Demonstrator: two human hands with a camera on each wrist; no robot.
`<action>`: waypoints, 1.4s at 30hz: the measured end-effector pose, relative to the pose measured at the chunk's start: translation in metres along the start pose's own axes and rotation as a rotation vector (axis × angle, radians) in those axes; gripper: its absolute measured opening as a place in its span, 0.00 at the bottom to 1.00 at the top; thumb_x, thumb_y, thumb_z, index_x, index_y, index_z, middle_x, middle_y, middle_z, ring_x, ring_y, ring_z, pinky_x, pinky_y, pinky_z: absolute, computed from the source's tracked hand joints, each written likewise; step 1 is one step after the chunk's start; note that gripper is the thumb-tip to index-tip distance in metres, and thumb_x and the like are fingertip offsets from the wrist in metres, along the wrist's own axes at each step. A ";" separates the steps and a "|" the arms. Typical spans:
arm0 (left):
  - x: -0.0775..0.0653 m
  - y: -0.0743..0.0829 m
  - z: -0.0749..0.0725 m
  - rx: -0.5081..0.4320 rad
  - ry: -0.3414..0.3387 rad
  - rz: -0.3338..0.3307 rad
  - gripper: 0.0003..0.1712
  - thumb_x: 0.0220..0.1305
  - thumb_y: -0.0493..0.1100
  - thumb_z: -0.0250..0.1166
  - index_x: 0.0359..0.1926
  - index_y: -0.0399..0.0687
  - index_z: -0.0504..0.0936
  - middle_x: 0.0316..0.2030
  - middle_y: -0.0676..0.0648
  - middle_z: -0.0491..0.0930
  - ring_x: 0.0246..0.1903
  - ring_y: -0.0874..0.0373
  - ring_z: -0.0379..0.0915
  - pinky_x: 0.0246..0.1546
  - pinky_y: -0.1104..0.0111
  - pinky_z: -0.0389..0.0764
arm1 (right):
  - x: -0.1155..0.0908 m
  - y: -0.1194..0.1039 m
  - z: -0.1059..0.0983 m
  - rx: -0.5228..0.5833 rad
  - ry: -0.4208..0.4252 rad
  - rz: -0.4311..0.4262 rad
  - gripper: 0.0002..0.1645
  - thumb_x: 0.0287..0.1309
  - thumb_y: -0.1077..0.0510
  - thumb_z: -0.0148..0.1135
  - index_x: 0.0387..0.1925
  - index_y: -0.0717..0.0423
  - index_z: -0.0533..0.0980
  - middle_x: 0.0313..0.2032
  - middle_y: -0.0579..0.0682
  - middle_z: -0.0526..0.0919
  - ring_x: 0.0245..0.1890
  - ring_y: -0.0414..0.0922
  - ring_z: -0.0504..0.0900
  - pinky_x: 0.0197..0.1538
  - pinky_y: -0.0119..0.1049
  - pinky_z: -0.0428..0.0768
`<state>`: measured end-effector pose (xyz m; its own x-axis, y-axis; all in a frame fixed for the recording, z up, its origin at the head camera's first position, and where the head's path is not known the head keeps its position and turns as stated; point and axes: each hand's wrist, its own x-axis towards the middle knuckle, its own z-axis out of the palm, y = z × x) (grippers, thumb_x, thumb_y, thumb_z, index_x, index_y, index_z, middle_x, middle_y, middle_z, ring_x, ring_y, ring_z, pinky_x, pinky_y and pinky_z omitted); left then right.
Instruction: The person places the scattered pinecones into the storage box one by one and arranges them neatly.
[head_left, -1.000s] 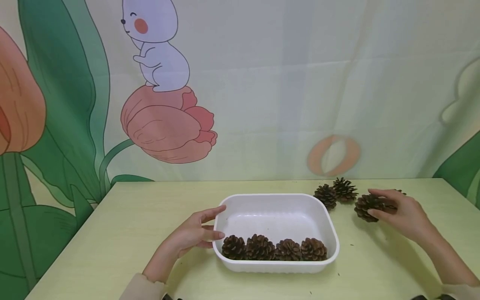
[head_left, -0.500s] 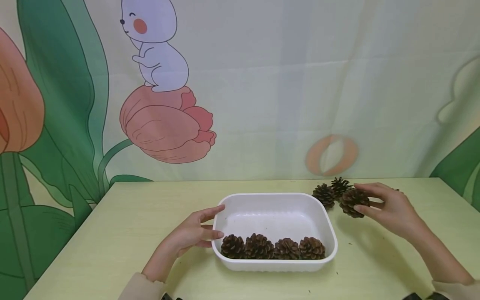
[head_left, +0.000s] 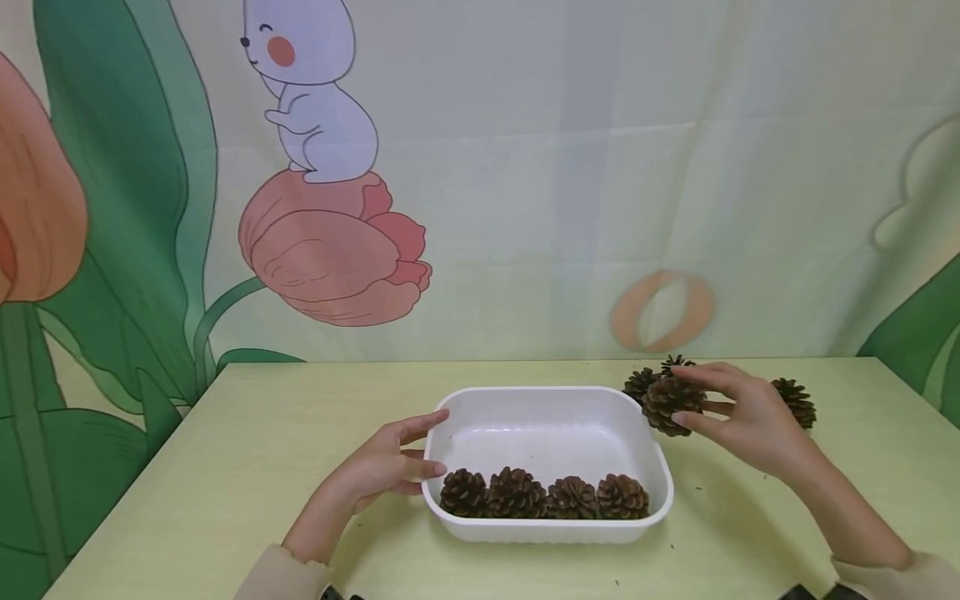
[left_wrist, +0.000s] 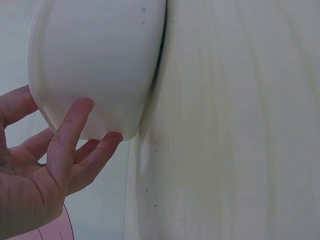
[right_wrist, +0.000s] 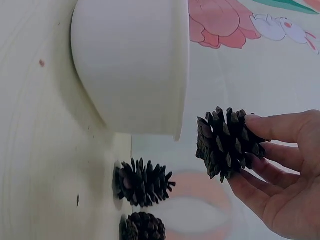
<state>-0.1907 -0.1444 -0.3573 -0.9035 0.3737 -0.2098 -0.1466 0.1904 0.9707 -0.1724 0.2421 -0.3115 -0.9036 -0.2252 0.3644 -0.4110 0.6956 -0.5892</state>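
A white plastic basin (head_left: 555,532) stands on the table, with a row of several brown pine cones (head_left: 517,493) along its near inner wall. At its left end, my left hand (head_left: 386,462) holds the rim; in the left wrist view some fingers (left_wrist: 67,142) touch the outer wall. My right hand (head_left: 757,417) pinches a pine cone (head_left: 670,404) between thumb and fingers, raised by the basin's right back corner. In the right wrist view this held pine cone (right_wrist: 227,142) is off the table, apart from the basin wall (right_wrist: 135,65).
Behind the held cone lie two pine cones, one (head_left: 640,383) beside the basin's back right corner and one (head_left: 675,362) farther back. Another pine cone (head_left: 795,402) lies right of my right hand. A printed curtain (head_left: 525,208) hangs along the table's (head_left: 300,417) back edge.
My right hand has carried the pine cone left, from the table's right side to the basin's right back corner. The cone behind that hand has come into view. My left hand stays at the basin.
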 end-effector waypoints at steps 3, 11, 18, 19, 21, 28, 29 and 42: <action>0.000 0.000 0.000 0.003 0.004 -0.002 0.40 0.52 0.28 0.63 0.67 0.42 0.59 0.62 0.28 0.56 0.51 0.39 0.70 0.38 0.54 0.81 | 0.002 -0.007 0.005 0.017 -0.004 -0.007 0.30 0.45 0.66 0.68 0.53 0.69 0.71 0.51 0.64 0.73 0.47 0.61 0.75 0.45 0.42 0.79; -0.001 0.000 0.000 -0.002 -0.005 -0.001 0.41 0.53 0.28 0.63 0.67 0.42 0.58 0.62 0.28 0.57 0.52 0.38 0.69 0.39 0.54 0.80 | 0.008 -0.017 0.018 0.066 -0.024 -0.043 0.30 0.43 0.68 0.68 0.52 0.70 0.72 0.47 0.62 0.74 0.46 0.57 0.77 0.46 0.36 0.79; -0.001 -0.001 0.000 0.002 0.002 -0.004 0.41 0.52 0.28 0.64 0.67 0.42 0.58 0.62 0.28 0.57 0.52 0.37 0.68 0.39 0.53 0.80 | 0.013 -0.027 0.029 0.092 -0.047 -0.056 0.28 0.42 0.70 0.68 0.50 0.69 0.73 0.45 0.59 0.75 0.43 0.54 0.78 0.43 0.33 0.80; -0.001 -0.001 0.000 0.003 0.005 -0.005 0.41 0.52 0.28 0.64 0.67 0.42 0.59 0.62 0.28 0.57 0.52 0.37 0.68 0.39 0.53 0.80 | 0.014 -0.028 0.031 0.090 -0.048 -0.058 0.28 0.42 0.70 0.69 0.50 0.69 0.73 0.46 0.59 0.76 0.43 0.54 0.78 0.43 0.34 0.80; -0.001 -0.001 0.000 0.006 0.009 -0.007 0.41 0.52 0.28 0.64 0.67 0.42 0.59 0.62 0.28 0.57 0.52 0.37 0.68 0.39 0.53 0.80 | 0.015 -0.031 0.034 0.090 -0.053 -0.059 0.28 0.42 0.69 0.69 0.49 0.68 0.74 0.46 0.58 0.76 0.44 0.54 0.78 0.43 0.36 0.80; -0.001 0.001 0.001 0.007 0.009 -0.008 0.40 0.52 0.28 0.64 0.67 0.42 0.59 0.62 0.29 0.57 0.53 0.37 0.68 0.39 0.53 0.80 | 0.022 -0.039 0.047 0.117 -0.075 -0.064 0.27 0.43 0.68 0.68 0.49 0.65 0.75 0.47 0.57 0.76 0.49 0.55 0.75 0.47 0.39 0.79; -0.001 0.001 0.001 0.006 0.008 -0.007 0.41 0.52 0.28 0.64 0.67 0.42 0.59 0.62 0.28 0.57 0.53 0.37 0.68 0.39 0.53 0.80 | 0.022 -0.040 0.049 0.124 -0.080 -0.064 0.27 0.43 0.69 0.68 0.49 0.65 0.75 0.47 0.57 0.76 0.50 0.55 0.75 0.47 0.39 0.79; -0.002 0.002 0.000 0.013 0.010 -0.010 0.40 0.52 0.28 0.64 0.66 0.42 0.59 0.62 0.29 0.57 0.52 0.38 0.69 0.39 0.53 0.80 | 0.034 -0.052 0.073 0.177 -0.164 -0.081 0.26 0.43 0.70 0.67 0.49 0.67 0.74 0.48 0.59 0.76 0.51 0.57 0.74 0.49 0.40 0.78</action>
<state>-0.1893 -0.1442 -0.3548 -0.9059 0.3628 -0.2183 -0.1505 0.2061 0.9669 -0.1909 0.1488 -0.3212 -0.8686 -0.3925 0.3024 -0.4843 0.5435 -0.6856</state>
